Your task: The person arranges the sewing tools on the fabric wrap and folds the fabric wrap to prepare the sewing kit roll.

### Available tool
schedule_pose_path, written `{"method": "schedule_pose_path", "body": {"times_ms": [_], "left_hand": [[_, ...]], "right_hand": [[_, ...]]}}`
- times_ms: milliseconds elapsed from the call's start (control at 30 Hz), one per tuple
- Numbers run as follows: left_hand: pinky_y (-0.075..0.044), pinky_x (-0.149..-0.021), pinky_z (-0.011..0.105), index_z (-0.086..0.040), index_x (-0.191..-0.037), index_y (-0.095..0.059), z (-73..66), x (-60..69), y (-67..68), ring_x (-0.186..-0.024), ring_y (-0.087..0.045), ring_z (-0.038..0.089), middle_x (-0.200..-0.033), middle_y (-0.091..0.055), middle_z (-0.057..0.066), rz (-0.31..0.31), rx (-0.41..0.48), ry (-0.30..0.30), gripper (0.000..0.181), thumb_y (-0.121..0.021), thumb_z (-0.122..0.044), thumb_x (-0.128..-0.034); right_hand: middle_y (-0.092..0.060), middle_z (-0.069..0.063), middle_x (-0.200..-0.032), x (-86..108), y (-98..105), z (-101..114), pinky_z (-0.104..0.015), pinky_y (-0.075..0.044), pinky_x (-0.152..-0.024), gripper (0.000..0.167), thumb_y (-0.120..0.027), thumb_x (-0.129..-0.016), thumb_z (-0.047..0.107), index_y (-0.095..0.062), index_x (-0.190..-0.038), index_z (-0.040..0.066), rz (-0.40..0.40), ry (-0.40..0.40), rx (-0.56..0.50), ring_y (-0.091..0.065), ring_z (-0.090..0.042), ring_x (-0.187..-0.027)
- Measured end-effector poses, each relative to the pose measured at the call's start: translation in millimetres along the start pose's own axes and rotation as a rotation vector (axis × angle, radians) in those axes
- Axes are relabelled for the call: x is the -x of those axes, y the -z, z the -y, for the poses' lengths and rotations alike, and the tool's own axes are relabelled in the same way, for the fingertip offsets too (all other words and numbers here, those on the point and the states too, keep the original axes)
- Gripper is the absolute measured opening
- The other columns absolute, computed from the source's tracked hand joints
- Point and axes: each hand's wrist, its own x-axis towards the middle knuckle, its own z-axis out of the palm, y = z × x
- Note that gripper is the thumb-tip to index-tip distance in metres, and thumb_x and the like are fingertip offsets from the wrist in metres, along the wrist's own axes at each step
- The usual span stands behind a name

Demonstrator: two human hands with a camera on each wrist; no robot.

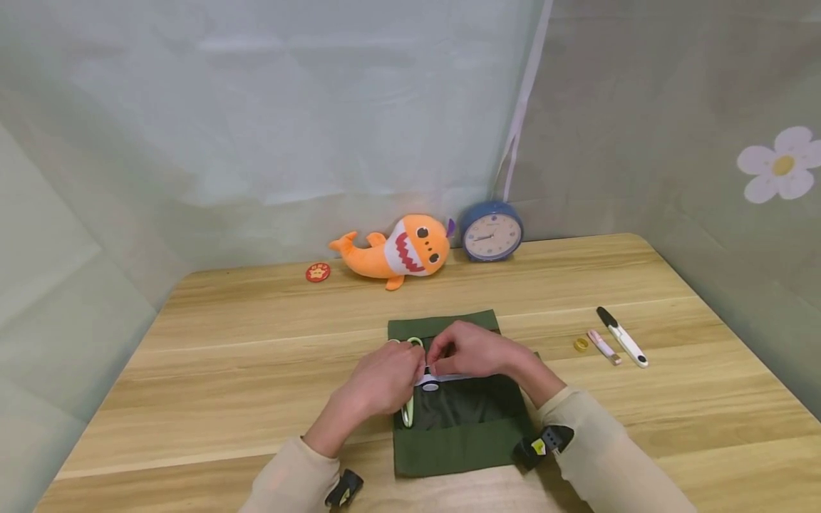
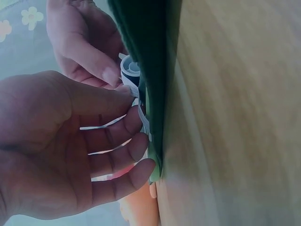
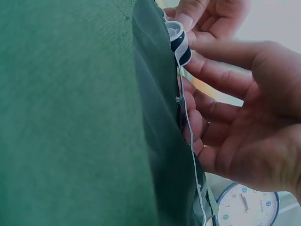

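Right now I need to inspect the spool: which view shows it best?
Right wrist: the spool appears large, with its dark side and white rim visible. Left wrist shows it partly hidden; head shows it small.

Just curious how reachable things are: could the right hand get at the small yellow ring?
Probably yes: the yellow ring lies uncovered on the table, though the right hand is busy at the spool.

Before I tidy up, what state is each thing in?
Green cloth: spread open
White band: pinched by left hand
Spool: against band, at right hand
Scissors: partly hidden, blades unclear
Clock: upright
Toy shark: tilted sideways
Red disc: flat
Yellow ring: loose
Pink stick: loose
Slim tool: loose
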Motion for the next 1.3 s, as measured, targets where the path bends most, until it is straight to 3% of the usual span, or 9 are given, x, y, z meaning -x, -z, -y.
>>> {"method": "schedule_pose_path", "body": {"times_ms": [167, 300, 967, 1133, 1233, 1300], "left_hand": [[-0.042, -0.064, 0.032, -0.014, -0.08, -0.056, 1.0, -0.8, -1.0, -0.077, -0.051, 0.019, -0.078, -0.053, 0.0, -0.015, -0.002, -0.001, 0.023, -0.066, -0.003, -0.0978], [-0.042, -0.064, 0.032, -0.013, -0.079, -0.056, 1.5, -1.2, -1.6, -0.074, -0.051, 0.019, -0.077, -0.052, 0.0, -0.029, -0.006, -0.009, 0.024, -0.066, -0.003, -0.0978], [-0.046, -0.068, 0.035, -0.009, -0.081, -0.058, -0.5, -2.2, 0.0, -0.076, -0.053, 0.02, -0.079, -0.055, 0.003, -0.011, -0.031, 0.009, 0.021, -0.066, -0.008, -0.1005], [-0.046, -0.066, 0.035, -0.01, -0.081, -0.058, -0.3, -1.4, 1.1, -0.076, -0.054, 0.02, -0.079, -0.055, 0.003, -0.014, -0.013, 0.009, 0.022, -0.066, -0.007, -0.1001], [-0.047, -0.066, 0.034, -0.012, -0.08, -0.058, -0.3, -0.7, 2.0, -0.077, -0.054, 0.018, -0.078, -0.055, 0.001, -0.016, 0.002, 0.015, 0.022, -0.068, -0.009, -0.0992], [-0.047, -0.066, 0.034, -0.013, -0.08, -0.058, -0.7, -0.4, 2.5, -0.077, -0.054, 0.018, -0.078, -0.055, 0.0, -0.018, 0.013, 0.022, 0.022, -0.07, -0.01, -0.0982]], "right_hand": [[-0.07, 0.006, -0.087, 3.5, -3.3, -0.6, -0.022, -0.049, -0.064, 0.023, -0.088, -0.082, 0.016, -0.076, -0.1, 0.01, 0.018, -0.042, -0.022, -0.059, -0.005, -0.069], [-0.069, 0.005, -0.087, 4.1, -6.3, 0.8, -0.023, -0.048, -0.063, 0.026, -0.091, -0.079, 0.015, -0.075, -0.099, 0.011, 0.002, -0.053, 0.01, -0.057, -0.006, -0.069], [-0.069, 0.005, -0.087, 4.1, -8.3, 2.5, -0.022, -0.048, -0.066, 0.023, -0.091, -0.079, 0.016, -0.076, -0.096, 0.013, -0.027, -0.042, 0.066, -0.056, -0.005, -0.071], [-0.071, 0.005, -0.089, 4.2, -4.0, 2.2, -0.022, -0.05, -0.067, 0.026, -0.091, -0.08, 0.017, -0.076, -0.101, 0.012, -0.014, -0.037, 0.055, -0.058, -0.005, -0.072], [-0.073, 0.003, -0.093, 8.7, 3.2, 1.9, -0.024, -0.052, -0.071, 0.027, -0.088, -0.084, 0.017, -0.076, -0.107, 0.01, -0.055, -0.045, 0.025, -0.061, -0.007, -0.076], [-0.074, 0.0, -0.096, 15.1, 10.7, 1.0, -0.027, -0.054, -0.074, 0.026, -0.086, -0.087, 0.017, -0.076, -0.109, 0.008, -0.125, -0.051, 0.002, -0.064, -0.009, -0.08]]}}
